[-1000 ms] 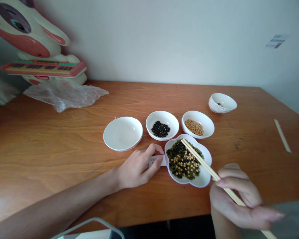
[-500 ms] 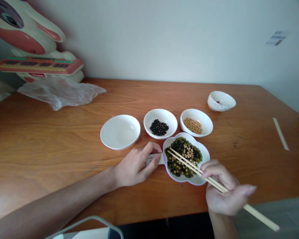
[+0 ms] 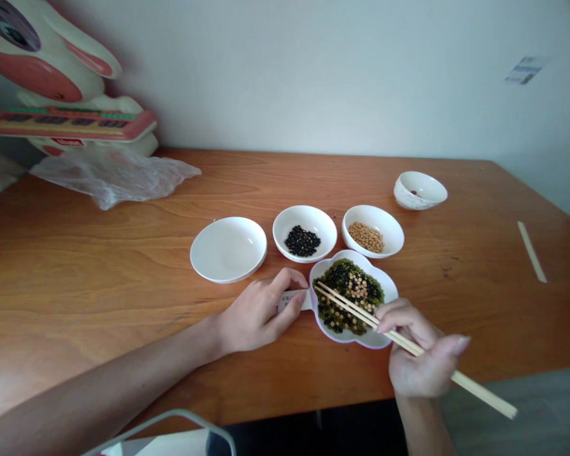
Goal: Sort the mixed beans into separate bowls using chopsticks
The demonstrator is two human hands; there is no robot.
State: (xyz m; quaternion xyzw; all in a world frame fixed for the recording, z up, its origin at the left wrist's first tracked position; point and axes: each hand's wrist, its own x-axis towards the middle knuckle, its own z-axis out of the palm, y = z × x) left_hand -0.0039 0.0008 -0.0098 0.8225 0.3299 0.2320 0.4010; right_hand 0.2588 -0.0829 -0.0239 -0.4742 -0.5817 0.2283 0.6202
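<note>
My left hand (image 3: 266, 310) pinches the short handle of a white, lilac-rimmed flower-shaped dish (image 3: 382, 283). Mixed green, black and tan beans (image 3: 346, 294) cover the dish's floor. In my right hand (image 3: 420, 348) is a pair of wooden chopsticks (image 3: 351, 307), fingers closed round them, tips close together over the left part of the beans. Whether the tips hold a bean is too small to tell. Just behind the dish stand a white bowl of black beans (image 3: 302, 241) and a white bowl of tan soybeans (image 3: 366, 237). An empty white bowl (image 3: 228, 250) sits to their left.
Farther back at the right is a small patterned bowl (image 3: 420, 191) with a little reddish thing inside. A pale strip (image 3: 532, 252) lies on the wooden table (image 3: 123, 272) at the right. A crumpled plastic bag (image 3: 116, 177) and a cartoon animal toy with a keyboard (image 3: 71, 123) occupy the back left.
My right hand and the chopsticks have shifted slightly left, the tips staying over the left part of the beans. My left hand keeps its hold on the handle. The whole view has shifted slightly.
</note>
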